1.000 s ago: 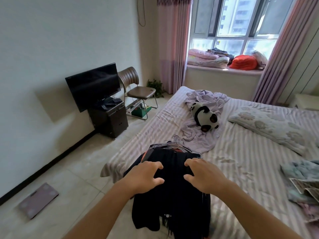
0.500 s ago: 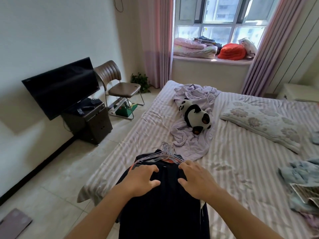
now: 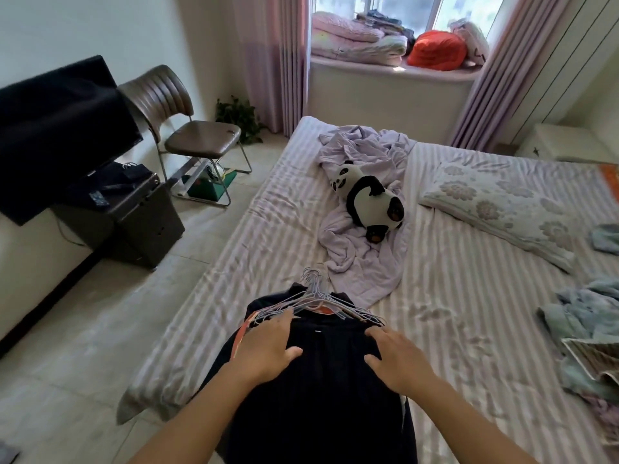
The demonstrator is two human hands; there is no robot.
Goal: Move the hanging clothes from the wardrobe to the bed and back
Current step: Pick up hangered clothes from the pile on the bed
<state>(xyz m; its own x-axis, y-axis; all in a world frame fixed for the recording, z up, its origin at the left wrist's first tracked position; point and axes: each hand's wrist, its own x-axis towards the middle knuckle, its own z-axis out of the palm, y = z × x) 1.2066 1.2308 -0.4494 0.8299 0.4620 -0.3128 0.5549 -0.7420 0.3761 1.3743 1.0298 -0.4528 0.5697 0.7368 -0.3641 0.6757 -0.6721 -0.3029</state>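
Both hands are down on the pile of dark clothes (image 3: pixel 321 390) at the near edge of the bed (image 3: pixel 452 323), the left hand (image 3: pixel 268 349) and the right hand (image 3: pixel 398 360) lying flat with fingers spread and relaxed, pressing the top garment and gripping nothing. The bundle of wire hangers (image 3: pixel 318 301) pokes out at the far end of the pile, hooks pointing up the bed, the left fingertips just touching them. Right beyond those hooks lies a crumpled lilac sheet (image 3: pixel 355 262), and on it a panda plush toy (image 3: pixel 368 199) on its side. Over to the right, a floral pillow (image 3: pixel 499 209) lies slantwise, and nearer the right edge sits a heap of pale blue cloth (image 3: pixel 582 309). Off the bed to the left, a brown chair (image 3: pixel 187 128) stands on the tiled floor, a dark television (image 3: pixel 57 128) beside it above a low black cabinet (image 3: pixel 134 216). On the window ledge, folded pink bedding (image 3: pixel 355 38) and a red bundle (image 3: pixel 435 50) sit between the pink curtains (image 3: pixel 271 58). No writing or brand can be read anywhere.
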